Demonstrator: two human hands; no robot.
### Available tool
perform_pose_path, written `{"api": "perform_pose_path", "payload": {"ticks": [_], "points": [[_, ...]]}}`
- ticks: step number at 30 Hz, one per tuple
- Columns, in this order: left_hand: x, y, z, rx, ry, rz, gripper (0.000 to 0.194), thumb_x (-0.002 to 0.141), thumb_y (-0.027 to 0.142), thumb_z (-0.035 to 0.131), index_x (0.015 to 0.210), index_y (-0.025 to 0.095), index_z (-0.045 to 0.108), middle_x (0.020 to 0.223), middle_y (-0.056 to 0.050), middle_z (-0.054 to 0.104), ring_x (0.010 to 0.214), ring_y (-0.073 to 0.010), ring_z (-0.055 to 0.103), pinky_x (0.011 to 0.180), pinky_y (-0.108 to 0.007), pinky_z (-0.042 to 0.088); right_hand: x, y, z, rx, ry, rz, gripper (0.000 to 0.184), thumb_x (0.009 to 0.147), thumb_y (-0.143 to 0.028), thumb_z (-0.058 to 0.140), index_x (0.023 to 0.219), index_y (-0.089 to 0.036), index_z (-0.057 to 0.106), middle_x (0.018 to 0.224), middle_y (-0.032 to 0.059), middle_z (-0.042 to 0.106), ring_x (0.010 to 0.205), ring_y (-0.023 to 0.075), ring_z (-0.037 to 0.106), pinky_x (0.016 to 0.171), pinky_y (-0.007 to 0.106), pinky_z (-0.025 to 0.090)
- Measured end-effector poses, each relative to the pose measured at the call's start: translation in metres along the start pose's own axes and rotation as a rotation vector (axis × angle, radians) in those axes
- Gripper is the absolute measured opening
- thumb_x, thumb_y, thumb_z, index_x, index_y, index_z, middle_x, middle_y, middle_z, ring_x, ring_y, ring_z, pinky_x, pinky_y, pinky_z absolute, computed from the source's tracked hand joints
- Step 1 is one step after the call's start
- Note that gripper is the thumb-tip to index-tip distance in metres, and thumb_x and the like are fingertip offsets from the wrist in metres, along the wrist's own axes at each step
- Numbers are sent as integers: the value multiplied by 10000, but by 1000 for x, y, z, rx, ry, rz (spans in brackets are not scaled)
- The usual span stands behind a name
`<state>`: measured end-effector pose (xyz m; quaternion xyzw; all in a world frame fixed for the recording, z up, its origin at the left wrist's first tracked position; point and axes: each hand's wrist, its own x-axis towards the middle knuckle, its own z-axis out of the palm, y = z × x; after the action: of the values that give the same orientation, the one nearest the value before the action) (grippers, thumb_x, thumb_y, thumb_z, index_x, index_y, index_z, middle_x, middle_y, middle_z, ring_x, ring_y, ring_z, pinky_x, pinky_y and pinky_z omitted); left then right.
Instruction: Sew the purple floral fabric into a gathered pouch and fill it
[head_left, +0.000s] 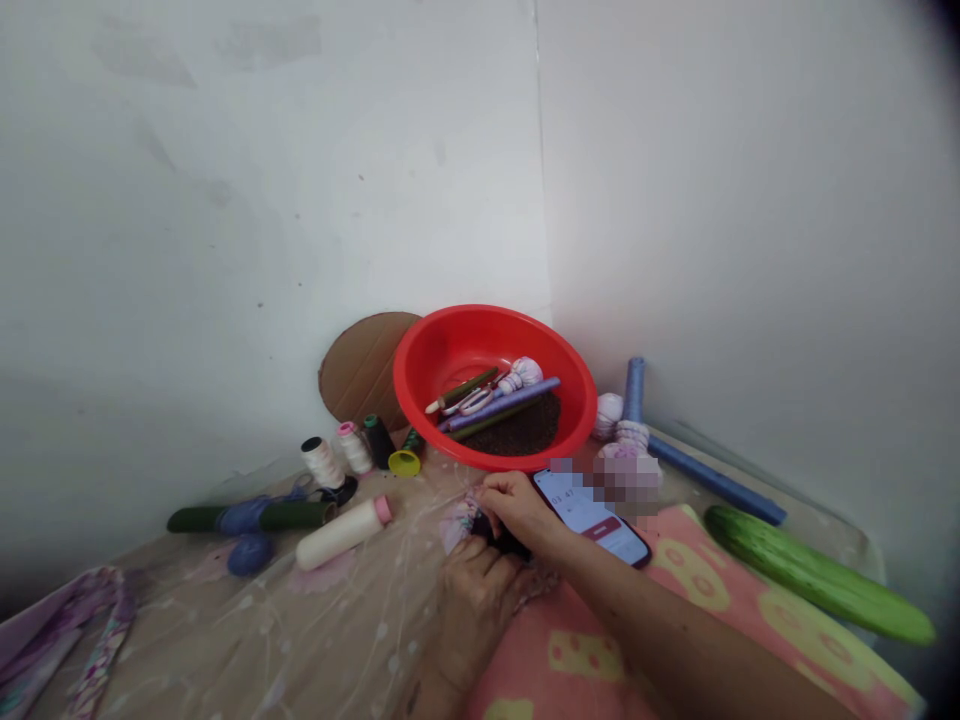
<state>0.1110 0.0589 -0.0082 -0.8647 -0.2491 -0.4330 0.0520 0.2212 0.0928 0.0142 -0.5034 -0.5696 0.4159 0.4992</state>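
Observation:
Close to the table's front edge, my left hand [474, 590] is closed on the near side of a small floral cloth [459, 525]. My right hand [517, 508] pinches the far edge of the same cloth. Something dark shows between the hands, inside the cloth; what it is I cannot make out. Just beyond stands a red basin [495, 464] with dark grains [517, 432], a purple-wrapped stick [506, 402], scissors [476, 402] and a stick with a round cloth head [527, 372]. A phone [592, 520] with a lit screen lies beside my right wrist.
Thread spools [352, 448], a cream bottle with a pink cap [341, 533] and a green tube wound with blue yarn [251, 515] stand or lie left. Cardboard [360, 370] leans behind. Right are cloth-headed sticks [634, 390], a blue stick [716, 480] and a cucumber [817, 575].

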Motion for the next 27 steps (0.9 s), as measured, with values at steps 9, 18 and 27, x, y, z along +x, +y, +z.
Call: {"api": "perform_pose_path", "payload": {"ticks": [9, 18, 27], "points": [[0, 0, -1, -17, 8, 2, 235, 792, 258, 466, 651, 186, 639, 522, -29, 577, 571, -146, 543, 524, -261, 439, -4, -6, -2, -209, -9, -16, 194, 653, -196, 434, 464, -154, 432, 421, -46, 397, 433, 71, 359, 414, 182, 246], [-4, -2, 1, -19, -44, -24, 185, 771, 254, 503, 676, 171, 639, 574, -43, 606, 605, -160, 544, 550, -282, 436, -2, -2, -3, -437, -12, -129, 321, 751, -317, 417, 494, -145, 500, 465, -30, 421, 474, 81, 346, 443, 197, 221], [0, 0, -2, -28, -29, -10, 216, 785, 258, 484, 666, 168, 641, 552, -43, 604, 590, -156, 549, 533, -273, 447, -3, -3, -5, -589, -46, -202, 344, 795, -348, 372, 572, -154, 548, 508, -17, 464, 494, 86, 365, 462, 202, 210]]}}
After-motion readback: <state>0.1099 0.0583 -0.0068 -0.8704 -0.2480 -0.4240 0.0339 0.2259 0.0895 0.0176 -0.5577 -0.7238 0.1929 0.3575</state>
